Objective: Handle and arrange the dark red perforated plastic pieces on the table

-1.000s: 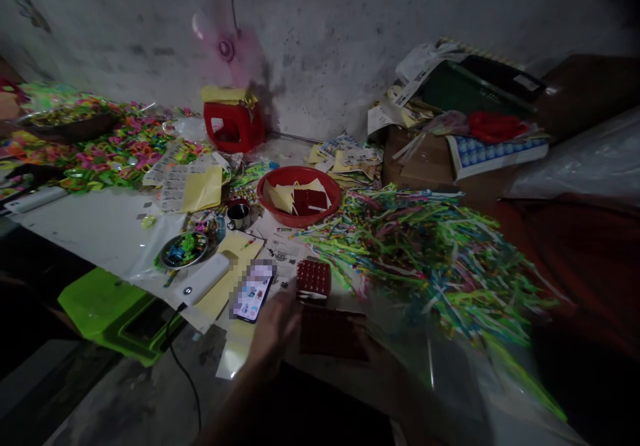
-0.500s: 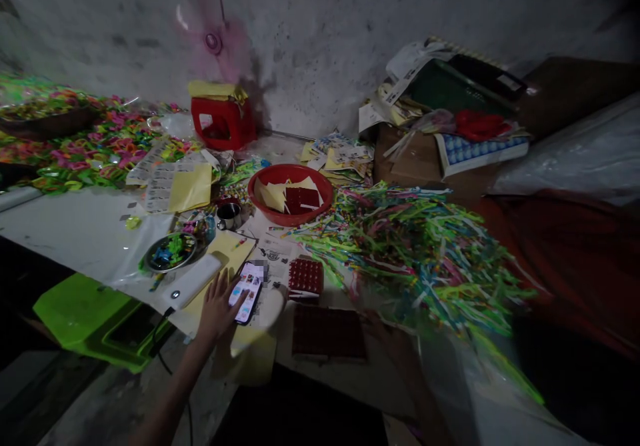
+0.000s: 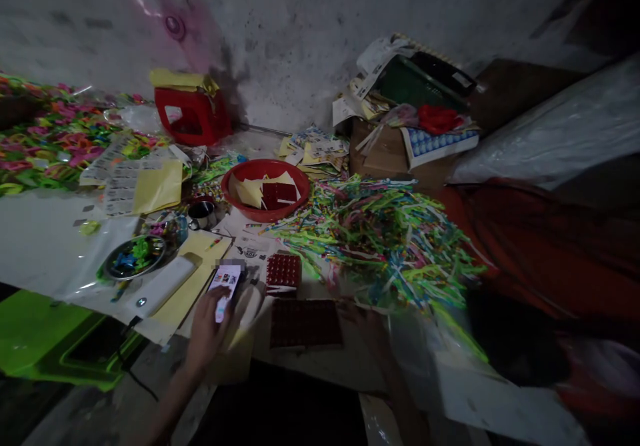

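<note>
My left hand (image 3: 209, 318) is at the lower part of a lit phone (image 3: 229, 282), its fingers bent over the screen and the thumb near the right edge. Dim light hides how firm this hold is. To the right lies a flat dark red tray-like block (image 3: 306, 324). My right hand (image 3: 367, 326) rests at that block's right edge, fingers stretched out and nothing visible in them. Just behind the block sits a smaller dark red studded piece (image 3: 283, 273) with white strips along its front.
A red basin (image 3: 265, 214) with cards stands behind. A heap of colourful beaded strips (image 3: 380, 239) spreads to the right. Left are a white power bank (image 3: 167, 286) with a cable, a metal dish (image 3: 135, 258) and a steel cup (image 3: 201, 215). A pink fan (image 3: 175, 27) spins.
The view has swung to the right, so everything sits further left. My left hand's fingers, spread beside the phone before, are now bent over its screen. My right hand stays by the block.
</note>
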The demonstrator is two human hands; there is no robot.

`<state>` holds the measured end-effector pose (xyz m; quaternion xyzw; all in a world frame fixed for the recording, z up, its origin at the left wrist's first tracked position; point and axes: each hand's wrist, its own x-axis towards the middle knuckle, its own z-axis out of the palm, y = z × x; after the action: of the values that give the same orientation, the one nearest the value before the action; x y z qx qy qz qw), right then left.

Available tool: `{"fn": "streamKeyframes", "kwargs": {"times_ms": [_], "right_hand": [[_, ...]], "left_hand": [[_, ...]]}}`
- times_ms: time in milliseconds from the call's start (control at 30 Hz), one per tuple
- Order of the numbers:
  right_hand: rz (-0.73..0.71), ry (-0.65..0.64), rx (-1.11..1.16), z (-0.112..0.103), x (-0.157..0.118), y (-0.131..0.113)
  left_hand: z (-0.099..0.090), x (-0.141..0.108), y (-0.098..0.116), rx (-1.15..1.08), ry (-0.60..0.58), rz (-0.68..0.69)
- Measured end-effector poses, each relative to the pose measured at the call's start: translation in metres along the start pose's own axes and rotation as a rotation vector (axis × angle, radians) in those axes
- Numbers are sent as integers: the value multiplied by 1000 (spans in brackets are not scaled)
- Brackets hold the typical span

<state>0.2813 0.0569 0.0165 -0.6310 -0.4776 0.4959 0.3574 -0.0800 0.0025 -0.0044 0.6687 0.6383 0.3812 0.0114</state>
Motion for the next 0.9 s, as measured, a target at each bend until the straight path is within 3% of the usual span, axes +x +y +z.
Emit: {"fn": "streamKeyframes", "kwargs": {"times_ms": [167, 233, 367, 433, 667, 900], "right_hand": [[21, 36, -162, 4, -5, 3], [15, 76, -282, 5, -6, 0], [-46, 65, -493, 9, 0, -14], [-50, 26, -566, 14, 7, -21], [-47, 27, -562, 23, 25, -23], [-98, -7, -396, 15, 16, -10]], "left_hand": [[54, -24, 50, -32, -17, 314], [75, -35, 73, -34, -34, 343], [99, -58, 117, 71, -270, 468], [104, -65, 129, 126, -338, 467], [116, -74, 130, 212, -314, 439], [119, -74, 129, 276, -254, 451]]}}
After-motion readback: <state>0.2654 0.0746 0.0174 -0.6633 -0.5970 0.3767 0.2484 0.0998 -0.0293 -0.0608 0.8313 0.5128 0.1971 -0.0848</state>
